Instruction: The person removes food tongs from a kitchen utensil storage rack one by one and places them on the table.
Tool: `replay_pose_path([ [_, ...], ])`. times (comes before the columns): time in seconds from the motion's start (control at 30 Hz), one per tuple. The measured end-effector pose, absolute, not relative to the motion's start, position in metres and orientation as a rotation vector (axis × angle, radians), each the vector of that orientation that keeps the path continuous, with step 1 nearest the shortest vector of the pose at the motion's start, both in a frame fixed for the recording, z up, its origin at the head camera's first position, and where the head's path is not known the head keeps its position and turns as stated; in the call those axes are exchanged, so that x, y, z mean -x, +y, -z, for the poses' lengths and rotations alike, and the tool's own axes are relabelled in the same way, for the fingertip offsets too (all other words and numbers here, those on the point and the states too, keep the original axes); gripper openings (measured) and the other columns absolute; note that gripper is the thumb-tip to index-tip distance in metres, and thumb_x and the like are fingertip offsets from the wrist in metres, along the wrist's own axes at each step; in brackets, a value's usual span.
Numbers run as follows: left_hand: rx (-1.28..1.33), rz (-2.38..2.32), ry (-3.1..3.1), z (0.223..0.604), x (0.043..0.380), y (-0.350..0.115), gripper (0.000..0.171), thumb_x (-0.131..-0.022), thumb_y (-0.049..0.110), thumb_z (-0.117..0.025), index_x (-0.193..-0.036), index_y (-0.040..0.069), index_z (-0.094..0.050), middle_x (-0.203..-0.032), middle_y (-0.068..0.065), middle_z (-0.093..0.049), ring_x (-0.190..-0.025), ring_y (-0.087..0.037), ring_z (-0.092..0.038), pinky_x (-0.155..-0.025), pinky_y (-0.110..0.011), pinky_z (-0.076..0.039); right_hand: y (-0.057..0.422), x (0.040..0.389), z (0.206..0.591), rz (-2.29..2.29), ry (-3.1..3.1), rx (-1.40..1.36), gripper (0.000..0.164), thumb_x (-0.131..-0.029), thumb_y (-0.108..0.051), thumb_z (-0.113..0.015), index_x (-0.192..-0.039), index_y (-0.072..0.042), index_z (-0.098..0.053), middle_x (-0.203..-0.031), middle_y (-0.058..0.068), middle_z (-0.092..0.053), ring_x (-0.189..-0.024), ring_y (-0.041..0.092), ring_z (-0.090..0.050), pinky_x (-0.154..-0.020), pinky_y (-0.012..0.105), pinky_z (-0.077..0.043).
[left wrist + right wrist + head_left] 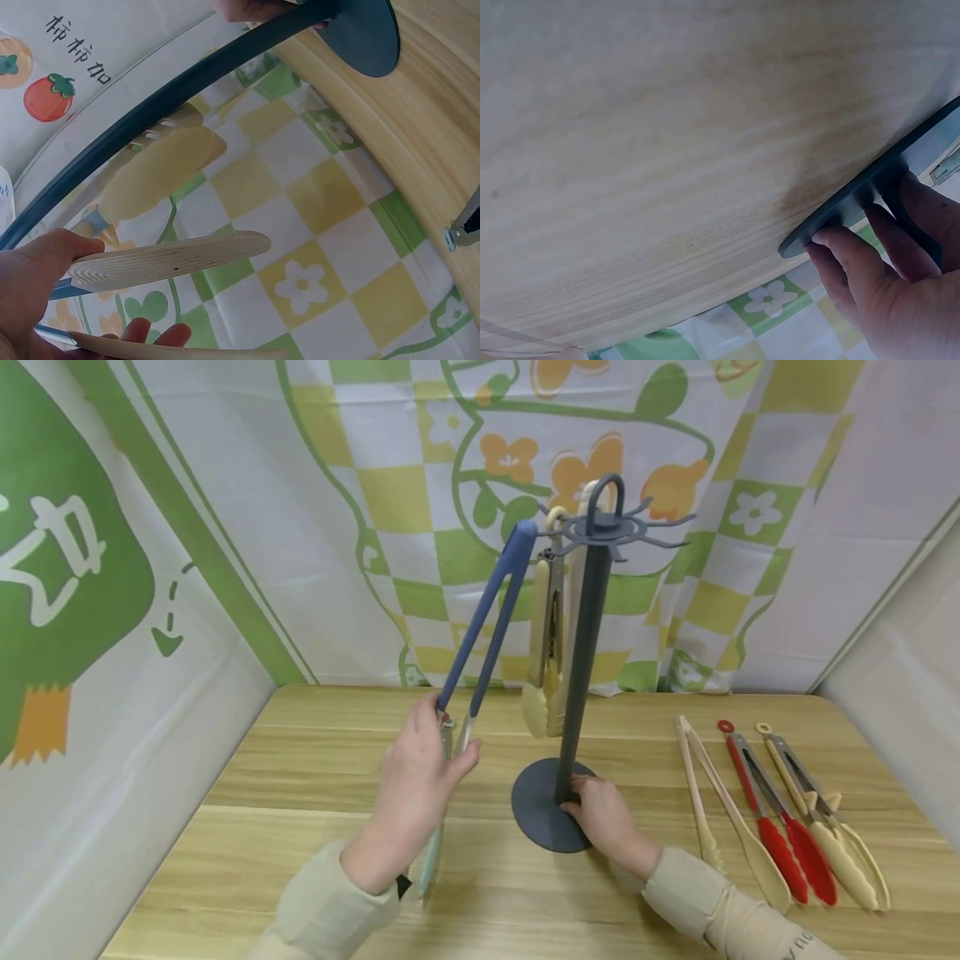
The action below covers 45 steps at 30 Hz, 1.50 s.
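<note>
My left hand (420, 768) pinches blue-handled tongs (495, 585) low down, where the blue meets pale wood-look tips. The tongs stand upright and slightly spread, their joined blue end beside a left hook of the dark utensil stand (585, 668); whether it touches the hook I cannot tell. In the left wrist view the tips (172, 259) point away from the thumb. My right hand (607, 818) grips the foot of the stand's post, with fingertips (825, 236) on the round base. Cream tongs (551, 643) hang from the stand, and another pale utensil hangs partly hidden behind the post.
On the table at right lie beige tongs (701, 793), red tongs (780, 818) and yellow tongs (825, 818). Mint-green tongs (431, 864) lie beneath my left hand, mostly covered. A patterned curtain (382, 493) stands behind the wooden table (300, 777).
</note>
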<state>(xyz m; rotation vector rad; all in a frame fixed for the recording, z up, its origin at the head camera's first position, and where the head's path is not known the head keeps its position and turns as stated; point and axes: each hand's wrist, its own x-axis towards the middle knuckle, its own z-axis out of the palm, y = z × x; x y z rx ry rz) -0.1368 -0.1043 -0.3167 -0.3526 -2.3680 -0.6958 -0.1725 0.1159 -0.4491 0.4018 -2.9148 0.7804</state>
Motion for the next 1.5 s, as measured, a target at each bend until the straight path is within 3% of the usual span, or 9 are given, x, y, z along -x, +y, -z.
replay_pose_path([
  [0.9, 0.357, 0.677, -2.371, 0.314, 0.14, -0.12, 0.053, -0.074, 0.014, -0.076, -0.111, -0.01, -0.047, -0.092, -0.019, -0.06, -0.078, -0.031, -0.063, -0.061, -0.039, -0.052, 0.116, 0.173, 0.449, -0.766, -2.942, -0.4, 0.017, -0.077, -0.007, -0.073, -0.091, 0.003, -0.07, -0.108, 0.02, -0.064, -0.1, 0.033, -0.061, -0.083, 0.041, -0.05],
  [1.5, 0.19, 0.93, -2.644, 0.306, 0.148, -0.141, 0.056, -0.081, 0.02, -0.07, -0.12, -0.008, -0.042, -0.099, -0.017, -0.058, -0.085, -0.03, -0.058, -0.069, -0.039, -0.049, 0.116, 0.175, 0.452, -0.749, -2.919, -0.406, 0.018, -0.076, -0.008, -0.074, -0.09, 0.003, -0.071, -0.106, 0.02, -0.065, -0.098, 0.032, -0.062, -0.082, 0.04, -0.05],
])
